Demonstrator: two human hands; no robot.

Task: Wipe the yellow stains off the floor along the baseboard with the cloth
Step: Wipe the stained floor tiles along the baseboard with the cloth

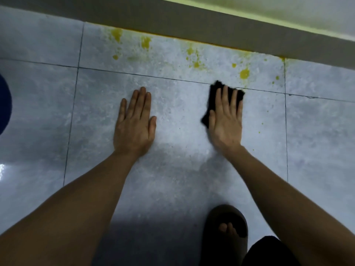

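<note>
Yellow stains (244, 73) speckle the grey floor tiles along the grey baseboard (192, 25), from a blot at the left (116, 33) to dots at the right. My right hand (226, 120) lies flat, fingers together, pressing a black cloth (215, 93) onto the floor just below the stained strip. The cloth shows beyond the fingertips and beside the thumb. My left hand (135, 123) rests palm down on the bare tile, fingers extended, holding nothing.
A foot in a dark slipper (226, 227) stands at the bottom centre, with dark clothing (269, 252) beside it. A dark blue rounded object (4, 102) pokes in at the left edge. Above the baseboard rises a pale green wall (269, 8).
</note>
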